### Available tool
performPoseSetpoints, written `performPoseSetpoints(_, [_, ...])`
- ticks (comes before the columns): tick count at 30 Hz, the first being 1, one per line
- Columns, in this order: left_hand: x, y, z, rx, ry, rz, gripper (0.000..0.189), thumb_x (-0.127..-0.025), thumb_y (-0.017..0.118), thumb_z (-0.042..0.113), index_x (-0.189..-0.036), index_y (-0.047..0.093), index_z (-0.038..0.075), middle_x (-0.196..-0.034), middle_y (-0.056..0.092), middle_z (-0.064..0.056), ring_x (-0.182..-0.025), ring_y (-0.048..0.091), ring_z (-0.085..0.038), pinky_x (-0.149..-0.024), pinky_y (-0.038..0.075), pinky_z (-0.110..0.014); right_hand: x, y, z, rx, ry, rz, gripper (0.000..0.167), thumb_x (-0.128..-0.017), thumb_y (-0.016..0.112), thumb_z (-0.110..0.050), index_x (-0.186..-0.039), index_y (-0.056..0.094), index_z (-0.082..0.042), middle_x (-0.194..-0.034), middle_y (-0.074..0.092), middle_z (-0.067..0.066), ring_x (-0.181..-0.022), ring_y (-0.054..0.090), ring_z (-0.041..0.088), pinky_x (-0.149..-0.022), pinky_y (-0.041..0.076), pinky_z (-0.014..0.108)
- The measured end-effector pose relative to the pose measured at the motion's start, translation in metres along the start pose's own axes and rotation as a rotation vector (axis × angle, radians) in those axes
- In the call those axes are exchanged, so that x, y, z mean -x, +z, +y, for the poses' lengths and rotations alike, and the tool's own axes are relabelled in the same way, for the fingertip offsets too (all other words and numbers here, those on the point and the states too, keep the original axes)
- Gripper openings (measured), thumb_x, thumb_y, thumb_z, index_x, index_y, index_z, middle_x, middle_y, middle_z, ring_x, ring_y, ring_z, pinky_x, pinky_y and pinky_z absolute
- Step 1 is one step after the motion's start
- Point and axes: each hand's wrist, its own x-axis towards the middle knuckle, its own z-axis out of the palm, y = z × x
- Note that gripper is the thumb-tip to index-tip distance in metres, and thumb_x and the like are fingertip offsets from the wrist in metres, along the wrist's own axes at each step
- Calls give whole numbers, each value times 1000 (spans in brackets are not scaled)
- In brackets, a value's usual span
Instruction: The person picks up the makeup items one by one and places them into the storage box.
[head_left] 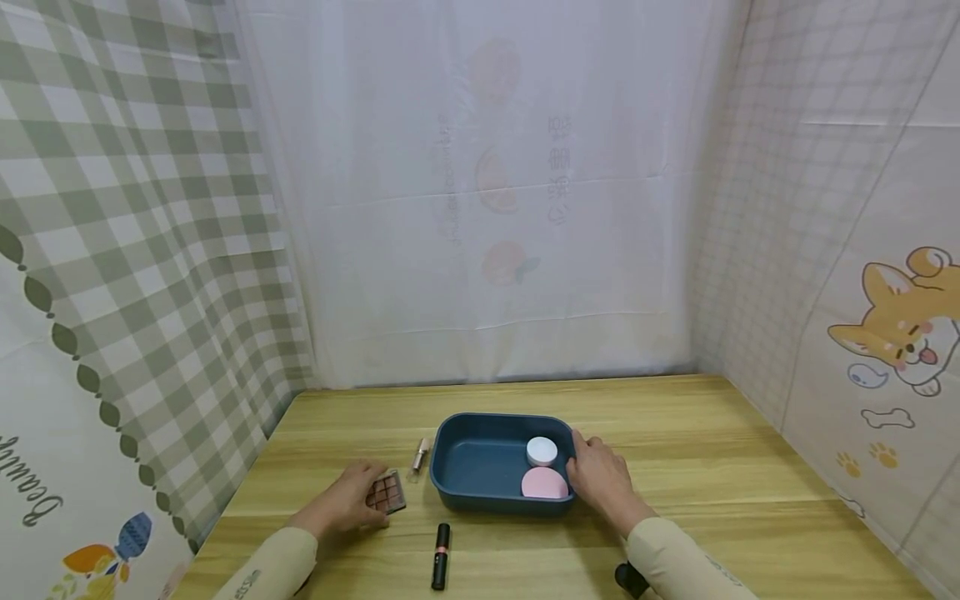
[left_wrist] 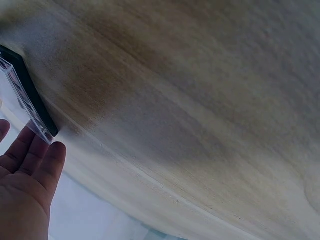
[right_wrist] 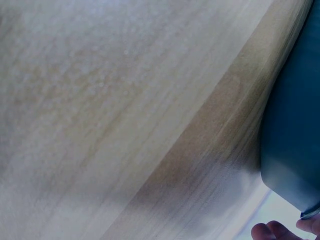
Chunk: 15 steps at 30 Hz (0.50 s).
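My left hand (head_left: 348, 498) is at the left side of an eyeshadow palette (head_left: 386, 492) with brown pans. In the left wrist view its fingers (left_wrist: 51, 162) are loosely extended, fingertips at the clear lid of the palette (left_wrist: 27, 95), whose dark base lies by the tabletop. My right hand (head_left: 602, 477) holds the right rim of a dark blue rectangular box (head_left: 480, 502). In the right wrist view a fingertip meets the rim of the box (right_wrist: 295, 130). Inside, on the right, are a round white-topped container (head_left: 542, 452) and a pink rounded item (head_left: 544, 482).
A slim lipstick-like tube (head_left: 418, 460) with a clear end lies between palette and box. Nearer me is a black cosmetic tube (head_left: 440, 557) with a pink band. A dark rounded object (head_left: 631, 580) shows beside the right sleeve. Fabric curtains (head_left: 495, 350) enclose the wooden table (head_left: 675, 417).
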Motion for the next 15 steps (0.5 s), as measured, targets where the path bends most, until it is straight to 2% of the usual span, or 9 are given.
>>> performPoseSetpoints(15, [-1, 1, 2, 5, -26, 3, 78, -74, 89, 21, -135, 52, -10, -125, 53, -25, -120, 48, -44, -98, 41, -59, 1, 1, 1, 12, -9, 15, 50, -91, 59, -13, -138, 52, 4, -110, 61, 28, -99, 62, 43, -82, 49, 59])
